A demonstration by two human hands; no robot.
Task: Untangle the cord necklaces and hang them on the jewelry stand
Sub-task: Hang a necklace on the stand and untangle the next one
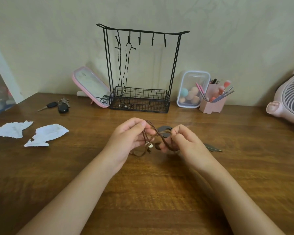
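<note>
Behind the cord necklaces (154, 129): jewelry stand (139, 103), keys (62, 106), paper (47, 134).

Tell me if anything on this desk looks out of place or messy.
Two torn scraps of white paper lie on the table's left side, ragged-edged like litter. The brown cords held between the left hand and right hand are tangled. On the jewelry stand, two black necklaces droop into its basket.

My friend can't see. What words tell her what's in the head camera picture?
The left hand and right hand pinch tangled brown cord necklaces over a wooden table. Behind stands a black wire jewelry stand with two black cord necklaces on its left hooks. Keys, torn paper and a pink fan lie around.
</note>
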